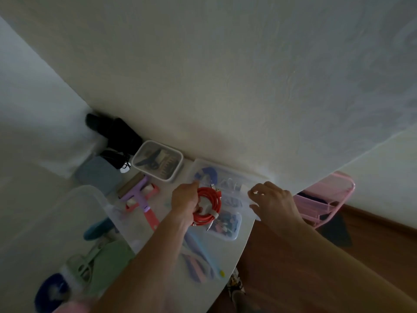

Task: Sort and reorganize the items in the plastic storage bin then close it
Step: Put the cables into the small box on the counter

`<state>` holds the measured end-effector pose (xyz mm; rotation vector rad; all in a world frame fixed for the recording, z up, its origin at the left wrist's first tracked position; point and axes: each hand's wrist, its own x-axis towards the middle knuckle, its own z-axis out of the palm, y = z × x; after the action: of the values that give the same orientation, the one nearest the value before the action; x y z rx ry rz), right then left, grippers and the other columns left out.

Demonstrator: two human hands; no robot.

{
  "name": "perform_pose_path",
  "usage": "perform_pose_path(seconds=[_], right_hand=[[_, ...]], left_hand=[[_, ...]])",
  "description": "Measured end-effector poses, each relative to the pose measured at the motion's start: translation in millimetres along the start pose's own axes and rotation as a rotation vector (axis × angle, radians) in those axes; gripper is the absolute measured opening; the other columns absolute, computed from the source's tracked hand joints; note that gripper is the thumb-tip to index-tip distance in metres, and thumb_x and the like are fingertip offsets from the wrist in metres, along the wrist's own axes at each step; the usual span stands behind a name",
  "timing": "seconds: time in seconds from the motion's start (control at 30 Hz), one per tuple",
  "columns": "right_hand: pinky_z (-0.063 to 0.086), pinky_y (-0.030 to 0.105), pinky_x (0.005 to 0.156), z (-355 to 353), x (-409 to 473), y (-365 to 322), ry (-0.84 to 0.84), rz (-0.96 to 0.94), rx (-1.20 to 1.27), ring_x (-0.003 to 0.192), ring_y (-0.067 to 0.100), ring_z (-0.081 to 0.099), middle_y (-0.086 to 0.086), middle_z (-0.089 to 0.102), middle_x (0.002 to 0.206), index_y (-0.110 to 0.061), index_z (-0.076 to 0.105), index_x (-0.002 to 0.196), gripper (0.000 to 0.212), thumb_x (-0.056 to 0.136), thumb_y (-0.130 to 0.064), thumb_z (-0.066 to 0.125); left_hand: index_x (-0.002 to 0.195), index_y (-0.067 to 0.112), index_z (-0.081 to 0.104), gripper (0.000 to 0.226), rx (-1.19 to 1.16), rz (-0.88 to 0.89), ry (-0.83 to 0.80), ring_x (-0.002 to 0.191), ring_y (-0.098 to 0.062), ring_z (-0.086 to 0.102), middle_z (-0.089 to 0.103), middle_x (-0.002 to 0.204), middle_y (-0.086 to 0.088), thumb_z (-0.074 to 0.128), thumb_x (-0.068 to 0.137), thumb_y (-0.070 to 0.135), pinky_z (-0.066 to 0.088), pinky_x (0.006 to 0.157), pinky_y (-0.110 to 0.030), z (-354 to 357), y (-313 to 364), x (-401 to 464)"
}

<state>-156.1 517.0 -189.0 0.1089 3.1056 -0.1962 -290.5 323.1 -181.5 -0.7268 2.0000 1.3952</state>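
My left hand (185, 201) grips a coiled red cable (208, 206) just above the white table. My right hand (274, 199) has its fingers curled round the near right edge of a clear plastic bin (243, 177) that stands against the wall; a blue item and white cables lie inside it. A smaller clear box (225, 224) full of dark blue things sits just below the red cable. A clear lid or large bin (85, 199) lies at the left.
A white-rimmed container (158, 163) with combs and clips stands by the wall. Purple and pink scrapers (141, 195), a green clip (94, 258), a zip pouch (198, 260) and black items (117, 134) lie on the table. A pink rack (325, 199) stands past the table's right edge.
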Motion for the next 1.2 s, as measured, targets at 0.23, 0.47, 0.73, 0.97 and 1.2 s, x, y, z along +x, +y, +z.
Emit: perform_pose_path(seconds=[0.23, 0.47, 0.73, 0.97, 1.2], right_hand=[[0.050, 0.032, 0.043, 29, -9, -5, 0.208, -0.036, 0.022, 0.076, 0.019, 0.061, -0.001, 0.069, 0.096, -0.014, 0.073, 0.091, 0.029, 0.065, -0.013, 0.085], [0.050, 0.033, 0.057, -21, 2, 6, 0.549, 0.143, 0.070, 0.079, 0.020, 0.059, 0.005, 0.067, 0.093, -0.010, 0.069, 0.095, 0.012, 0.088, -0.020, 0.069], [0.055, 0.020, 0.067, -23, 16, -11, 0.207, 0.635, 0.834, 0.075, 0.008, 0.071, -0.004, 0.076, 0.095, -0.026, 0.068, 0.120, 0.036, 0.091, -0.046, 0.063], [0.060, 0.040, 0.081, -13, 24, 16, 0.087, 0.617, 1.165, 0.078, 0.017, 0.074, 0.002, 0.076, 0.093, -0.019, 0.065, 0.120, 0.026, 0.095, -0.023, 0.063], [0.060, 0.032, 0.082, 6, 18, 16, 0.238, 0.299, 0.622, 0.092, 0.024, 0.073, 0.009, 0.072, 0.109, -0.010, 0.059, 0.124, 0.034, 0.098, -0.030, 0.051]], left_hand=[[0.083, 0.008, 0.064, 0.028, -0.113, -0.159, -0.053, 0.048, -0.018, 0.043, 0.052, 0.067, -0.007, 0.065, 0.094, 0.033, 0.040, 0.041, -0.025, -12, -14, -9], [0.083, 0.011, 0.065, 0.028, -0.165, -0.127, -0.193, 0.037, -0.010, 0.032, 0.046, 0.057, 0.001, 0.058, 0.098, 0.034, 0.037, 0.038, -0.021, -20, 4, -26], [0.068, 0.014, 0.062, 0.035, -0.247, -0.120, -0.427, 0.034, -0.009, 0.029, 0.040, 0.045, 0.004, 0.057, 0.099, 0.029, 0.033, 0.049, -0.027, 15, 9, -26], [0.091, 0.009, 0.065, 0.031, -0.313, -0.073, -0.519, 0.055, -0.014, 0.048, 0.051, 0.060, 0.000, 0.051, 0.103, 0.034, 0.050, 0.072, -0.035, 78, 9, -36], [0.118, 0.016, 0.057, 0.023, 0.253, 0.439, -0.505, 0.096, -0.007, 0.062, 0.061, 0.108, 0.002, 0.044, 0.103, 0.026, 0.052, 0.076, -0.013, 85, -23, -24]])
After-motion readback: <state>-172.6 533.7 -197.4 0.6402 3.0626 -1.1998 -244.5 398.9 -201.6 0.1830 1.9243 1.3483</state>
